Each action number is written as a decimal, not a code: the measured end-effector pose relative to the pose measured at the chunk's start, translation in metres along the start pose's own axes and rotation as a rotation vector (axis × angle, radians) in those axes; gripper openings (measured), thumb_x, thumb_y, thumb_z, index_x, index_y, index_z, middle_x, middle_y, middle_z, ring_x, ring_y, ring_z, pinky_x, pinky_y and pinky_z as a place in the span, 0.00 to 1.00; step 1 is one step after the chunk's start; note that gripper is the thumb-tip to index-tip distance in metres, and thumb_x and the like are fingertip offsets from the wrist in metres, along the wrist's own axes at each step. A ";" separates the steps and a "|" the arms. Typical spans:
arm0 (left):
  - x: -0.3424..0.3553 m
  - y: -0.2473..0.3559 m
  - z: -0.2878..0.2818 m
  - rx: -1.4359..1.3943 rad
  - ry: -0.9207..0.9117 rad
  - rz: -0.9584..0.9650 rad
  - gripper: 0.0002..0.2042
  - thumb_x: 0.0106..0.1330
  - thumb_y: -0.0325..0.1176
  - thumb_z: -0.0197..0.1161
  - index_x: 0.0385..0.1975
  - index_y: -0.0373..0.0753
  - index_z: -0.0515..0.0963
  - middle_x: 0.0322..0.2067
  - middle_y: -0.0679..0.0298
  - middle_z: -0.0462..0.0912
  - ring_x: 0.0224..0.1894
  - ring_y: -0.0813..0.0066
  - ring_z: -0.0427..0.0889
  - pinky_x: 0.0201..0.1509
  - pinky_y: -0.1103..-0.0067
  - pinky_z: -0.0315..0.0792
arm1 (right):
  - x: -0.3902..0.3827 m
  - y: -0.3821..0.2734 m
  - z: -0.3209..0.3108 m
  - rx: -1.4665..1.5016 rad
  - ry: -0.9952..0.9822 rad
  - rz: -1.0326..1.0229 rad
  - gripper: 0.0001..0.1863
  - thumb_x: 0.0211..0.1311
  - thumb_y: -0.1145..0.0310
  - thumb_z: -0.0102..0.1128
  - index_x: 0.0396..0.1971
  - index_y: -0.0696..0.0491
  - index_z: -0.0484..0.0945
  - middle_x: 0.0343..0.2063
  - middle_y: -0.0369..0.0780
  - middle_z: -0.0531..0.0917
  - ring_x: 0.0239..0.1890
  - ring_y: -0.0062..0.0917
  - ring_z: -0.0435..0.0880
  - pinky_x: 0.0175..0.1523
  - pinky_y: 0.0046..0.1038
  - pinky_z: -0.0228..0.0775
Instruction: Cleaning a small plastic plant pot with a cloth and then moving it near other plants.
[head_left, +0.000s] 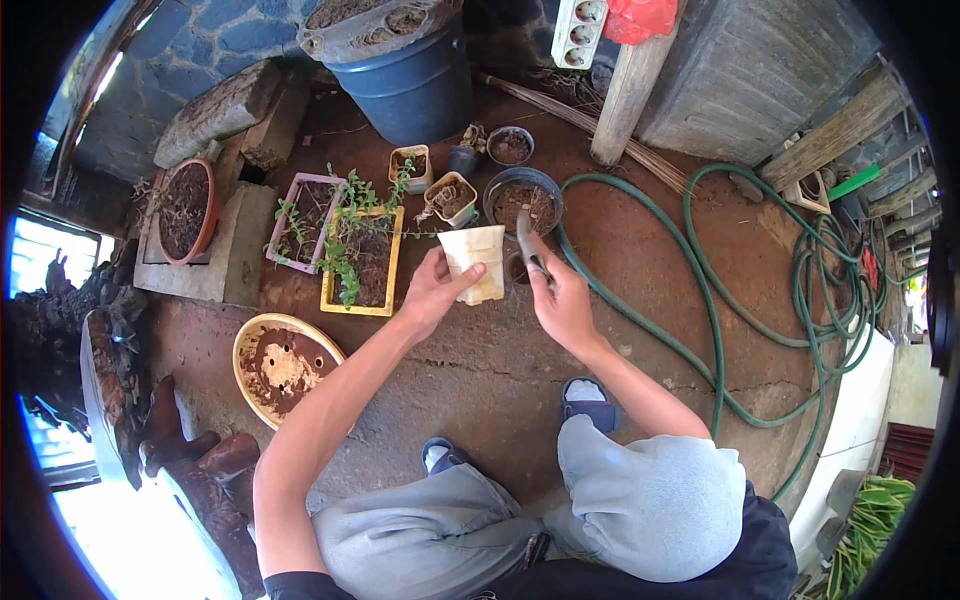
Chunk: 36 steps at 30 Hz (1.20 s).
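In front of me my left hand [440, 290] grips a stained cream square plastic pot [474, 258] by its side, thumb across the front. Just to its right my right hand [558, 300] is closed on a grey hand tool, likely a trowel [527, 240], which points up over a dark round pot of soil [515, 205]. Behind my left hand are a yellow planter with leafy stems [371, 268] and a pink planter [305, 215]. A small square pot [452, 197] sits behind the cream pot, and another small pot [515, 270] is partly hidden beneath it.
An oval yellow planter [252, 352] lies left of me. Coiled green hose [715, 300] spreads over the right floor. A blue bucket [395, 85], wooden post [625, 110] and small pots [510, 147] stand behind. A concrete block with a terracotta pot [188, 212] is at left.
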<state>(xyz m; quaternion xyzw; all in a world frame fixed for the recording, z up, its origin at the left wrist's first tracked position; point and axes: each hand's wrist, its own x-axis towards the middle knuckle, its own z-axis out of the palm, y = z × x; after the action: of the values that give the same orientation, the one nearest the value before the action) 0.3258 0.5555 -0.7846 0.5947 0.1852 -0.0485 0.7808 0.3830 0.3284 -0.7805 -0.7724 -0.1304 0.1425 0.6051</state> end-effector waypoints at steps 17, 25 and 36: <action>-0.007 -0.013 -0.008 -0.042 -0.021 -0.069 0.33 0.74 0.39 0.74 0.69 0.27 0.66 0.63 0.51 0.81 0.66 0.67 0.80 0.70 0.68 0.75 | -0.023 0.013 0.002 -0.253 -0.175 -0.534 0.21 0.73 0.80 0.60 0.64 0.59 0.80 0.68 0.46 0.82 0.71 0.36 0.81 0.74 0.42 0.73; -0.009 0.008 0.003 -0.075 -0.303 -0.170 0.31 0.81 0.41 0.64 0.75 0.29 0.63 0.67 0.53 0.78 0.70 0.65 0.78 0.76 0.65 0.71 | 0.010 0.034 -0.009 0.521 -0.015 0.150 0.17 0.86 0.64 0.54 0.64 0.56 0.78 0.55 0.39 0.86 0.56 0.23 0.85 0.61 0.34 0.81; -0.010 0.003 0.016 -0.110 -0.163 -0.220 0.33 0.80 0.44 0.65 0.75 0.32 0.60 0.68 0.55 0.75 0.71 0.66 0.75 0.75 0.65 0.71 | -0.003 0.017 0.009 0.428 0.029 0.135 0.14 0.83 0.67 0.59 0.59 0.58 0.73 0.54 0.40 0.84 0.58 0.23 0.83 0.56 0.31 0.84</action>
<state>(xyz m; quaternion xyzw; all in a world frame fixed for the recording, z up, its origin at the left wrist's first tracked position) 0.3212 0.5401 -0.7746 0.5212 0.1877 -0.1718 0.8146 0.3774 0.3309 -0.7987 -0.6355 -0.0364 0.1958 0.7459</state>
